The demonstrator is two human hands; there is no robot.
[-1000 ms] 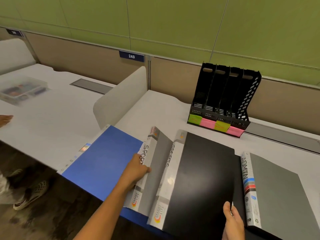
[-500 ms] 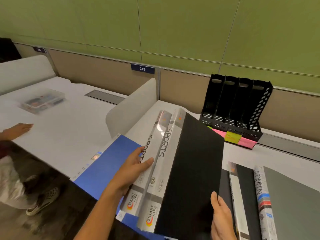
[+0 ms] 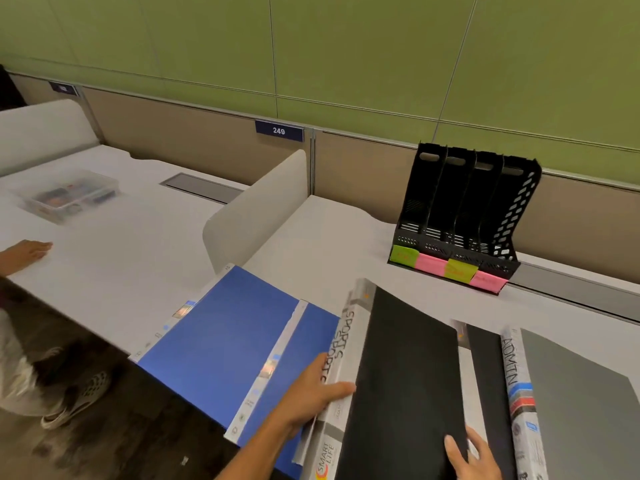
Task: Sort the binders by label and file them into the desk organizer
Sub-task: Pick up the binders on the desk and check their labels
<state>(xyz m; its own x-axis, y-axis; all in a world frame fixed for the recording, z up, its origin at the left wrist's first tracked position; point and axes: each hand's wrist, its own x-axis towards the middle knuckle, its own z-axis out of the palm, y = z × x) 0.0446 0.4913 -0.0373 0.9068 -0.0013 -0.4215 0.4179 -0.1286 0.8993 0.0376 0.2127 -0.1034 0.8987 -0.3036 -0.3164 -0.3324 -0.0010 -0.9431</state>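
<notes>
Two binders with "SPORTS" on their spines [image 3: 398, 382] are stacked together, the top one black. My left hand [image 3: 311, 396] grips their spines and my right hand [image 3: 474, 455] holds the near right edge of the black cover. Two blue binders [image 3: 221, 344] lie flat to the left. On the right, a black binder [image 3: 486, 382] lies beside a grey binder marked "ADMIN" [image 3: 581, 403]. The black four-slot desk organizer [image 3: 460, 209] stands at the back with green and pink sticky labels along its base; all slots look empty.
A white divider panel [image 3: 256, 213] stands between the two desks. A clear plastic box [image 3: 65, 195] sits on the left desk, where another person's hand [image 3: 24, 252] rests at the edge. Their shoe [image 3: 79, 400] shows on the floor below.
The two SPORTS binders, raised and tilted half a second ago, have come down lower and toward the right. A second blue binder now shows where they lay.
</notes>
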